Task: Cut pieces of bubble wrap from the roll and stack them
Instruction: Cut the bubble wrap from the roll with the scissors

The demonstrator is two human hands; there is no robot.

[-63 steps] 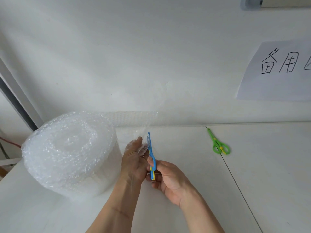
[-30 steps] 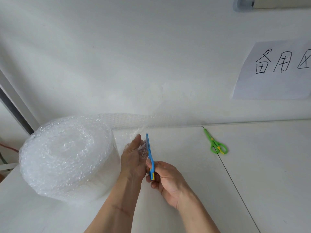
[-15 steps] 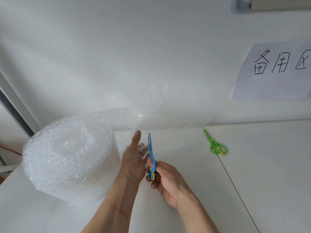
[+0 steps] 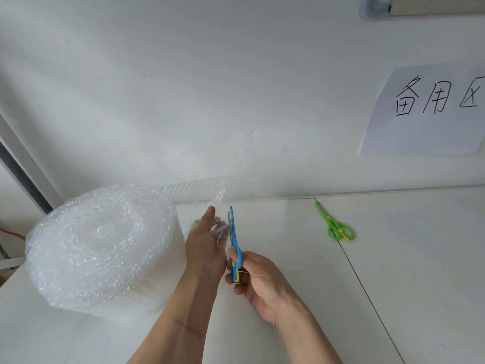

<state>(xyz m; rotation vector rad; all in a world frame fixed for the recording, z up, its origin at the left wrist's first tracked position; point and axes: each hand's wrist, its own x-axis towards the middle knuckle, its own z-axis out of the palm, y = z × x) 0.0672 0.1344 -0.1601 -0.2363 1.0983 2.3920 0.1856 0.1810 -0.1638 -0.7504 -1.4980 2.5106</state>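
A big roll of clear bubble wrap (image 4: 99,245) lies on the white table at the left. Its loose sheet (image 4: 210,190) runs right from the roll along the wall and hangs down in front of me. My left hand (image 4: 204,245) pinches the sheet's near edge. My right hand (image 4: 257,279) grips blue-and-yellow scissors (image 4: 233,237), blades pointing away from me, right beside the left hand's fingers at the sheet's edge. The sheet is clear, so its outline is hard to make out.
Green scissors (image 4: 334,223) lie on the table (image 4: 393,258) at the right, near a seam between two tabletops. A paper sign with handwriting (image 4: 430,109) hangs on the white wall. A dark window frame (image 4: 21,177) runs down the left edge.
The loose sheet has risen and stretched further right along the wall. My hands and the blue scissors have stayed almost in place at its near edge.
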